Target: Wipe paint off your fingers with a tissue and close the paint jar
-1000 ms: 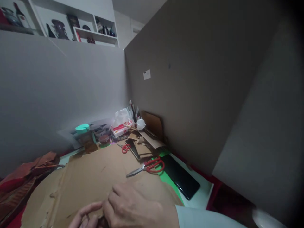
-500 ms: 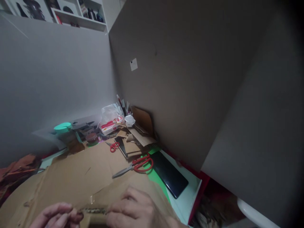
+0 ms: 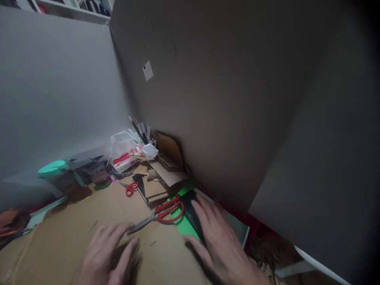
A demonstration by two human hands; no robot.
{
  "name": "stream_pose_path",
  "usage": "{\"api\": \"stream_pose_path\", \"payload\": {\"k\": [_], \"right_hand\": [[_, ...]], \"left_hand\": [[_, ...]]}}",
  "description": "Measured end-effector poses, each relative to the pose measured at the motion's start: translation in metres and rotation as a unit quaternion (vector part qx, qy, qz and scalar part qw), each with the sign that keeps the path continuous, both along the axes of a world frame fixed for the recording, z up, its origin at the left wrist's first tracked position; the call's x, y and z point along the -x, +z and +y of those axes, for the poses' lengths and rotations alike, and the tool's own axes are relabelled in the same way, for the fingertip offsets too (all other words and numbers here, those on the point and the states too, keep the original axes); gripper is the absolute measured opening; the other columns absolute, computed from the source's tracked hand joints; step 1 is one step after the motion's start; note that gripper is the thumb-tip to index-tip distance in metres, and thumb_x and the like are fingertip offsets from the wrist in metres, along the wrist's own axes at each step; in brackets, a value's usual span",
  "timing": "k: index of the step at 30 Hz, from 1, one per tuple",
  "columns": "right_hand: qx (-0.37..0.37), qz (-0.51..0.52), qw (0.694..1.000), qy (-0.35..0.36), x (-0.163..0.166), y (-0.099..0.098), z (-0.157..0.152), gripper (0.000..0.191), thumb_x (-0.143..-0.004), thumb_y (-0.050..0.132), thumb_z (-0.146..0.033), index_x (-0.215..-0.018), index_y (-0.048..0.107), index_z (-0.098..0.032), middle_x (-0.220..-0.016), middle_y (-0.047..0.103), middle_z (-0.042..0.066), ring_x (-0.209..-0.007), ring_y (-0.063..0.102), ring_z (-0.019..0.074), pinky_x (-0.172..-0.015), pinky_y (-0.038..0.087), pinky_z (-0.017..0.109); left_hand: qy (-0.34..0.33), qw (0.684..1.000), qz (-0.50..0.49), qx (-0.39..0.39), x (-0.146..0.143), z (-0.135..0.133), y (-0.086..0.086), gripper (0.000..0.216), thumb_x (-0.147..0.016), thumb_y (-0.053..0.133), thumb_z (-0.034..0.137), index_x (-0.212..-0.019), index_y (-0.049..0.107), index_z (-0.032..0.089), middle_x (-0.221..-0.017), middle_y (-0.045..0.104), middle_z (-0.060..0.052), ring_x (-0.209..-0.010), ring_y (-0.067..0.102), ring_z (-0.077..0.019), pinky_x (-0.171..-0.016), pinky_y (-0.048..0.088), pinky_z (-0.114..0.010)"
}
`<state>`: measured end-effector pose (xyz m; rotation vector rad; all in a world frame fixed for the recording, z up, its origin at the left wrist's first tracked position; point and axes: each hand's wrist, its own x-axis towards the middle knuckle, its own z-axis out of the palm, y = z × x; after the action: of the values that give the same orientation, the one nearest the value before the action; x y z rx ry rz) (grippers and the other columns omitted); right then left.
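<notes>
Now | left hand (image 3: pixel 108 253) spread flat on cardboard sheet (image 3: pixel 68 233), holding nothing | right hand (image 3: pixel 218 241) open, empty, just right of large red scissors (image 3: pixel 162 211)

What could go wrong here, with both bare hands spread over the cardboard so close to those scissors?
1. The large red-handled scissors lie with their blades pointing toward the left hand; a sliding palm could catch the tip.
2. The right hand partly covers the flat black slab near the desk's right edge and could nudge it off.
3. Shifting the big brown cardboard sheet could push the small red scissors and the scraps behind.
</notes>
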<state>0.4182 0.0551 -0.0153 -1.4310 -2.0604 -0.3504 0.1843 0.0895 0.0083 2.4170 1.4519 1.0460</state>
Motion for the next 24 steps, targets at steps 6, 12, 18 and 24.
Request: {"api": "stream_pose_path", "payload": {"k": [6, 12, 18, 24], "right_hand": [[0.058, 0.020, 0.990, -0.127, -0.049, -0.020, -0.014, 0.066, -0.086, 0.071, -0.026, -0.145, 0.050, -0.006, -0.132, 0.067, 0.027, -0.114, 0.065, 0.0460, -0.087, 0.058, 0.066], [0.066, 0.001, 0.989, -0.134, -0.061, -0.033, -0.027, 0.062, -0.086, 0.064, -0.025, -0.142, 0.050, -0.005, -0.120, 0.072, 0.022, -0.102, 0.068, 0.0438, -0.079, 0.058, 0.066], [0.056, -0.034, 0.990, -0.128, -0.068, -0.051, -0.045, 0.068, -0.082, 0.061, -0.027, -0.144, 0.045, -0.007, -0.119, 0.072, 0.020, -0.098, 0.066, 0.0389, -0.080, 0.054, 0.056], [0.074, -0.018, 0.986, -0.151, -0.062, -0.066, -0.043, 0.049, -0.080, 0.063, -0.030, -0.125, 0.057, -0.011, -0.110, 0.070, 0.020, -0.098, 0.063, 0.0428, -0.083, 0.052, 0.059]], "left_hand": [[-0.046, 0.990, 0.130, 0.041, -0.021, 0.020, -0.003, 0.020, -0.103, 0.055, 0.039, -0.117, 0.067, 0.030, -0.119, 0.071, -0.002, -0.113, 0.064, -0.0205, -0.097, 0.054, -0.037], [-0.070, 0.988, 0.137, 0.002, -0.029, 0.026, -0.006, 0.018, -0.104, 0.057, 0.033, -0.121, 0.063, 0.033, -0.120, 0.070, 0.003, -0.113, 0.065, -0.0133, -0.097, 0.054, -0.026], [-0.127, 0.973, 0.160, -0.109, -0.058, 0.034, 0.000, 0.020, -0.102, 0.056, 0.029, -0.120, 0.064, 0.032, -0.110, 0.074, 0.004, -0.103, 0.070, -0.0133, -0.088, 0.059, -0.023], [-0.146, 0.953, 0.217, -0.149, -0.077, 0.038, -0.002, 0.026, -0.101, 0.053, 0.024, -0.123, 0.066, 0.022, -0.112, 0.078, -0.008, -0.102, 0.073, -0.0250, -0.078, 0.066, -0.042]]}}
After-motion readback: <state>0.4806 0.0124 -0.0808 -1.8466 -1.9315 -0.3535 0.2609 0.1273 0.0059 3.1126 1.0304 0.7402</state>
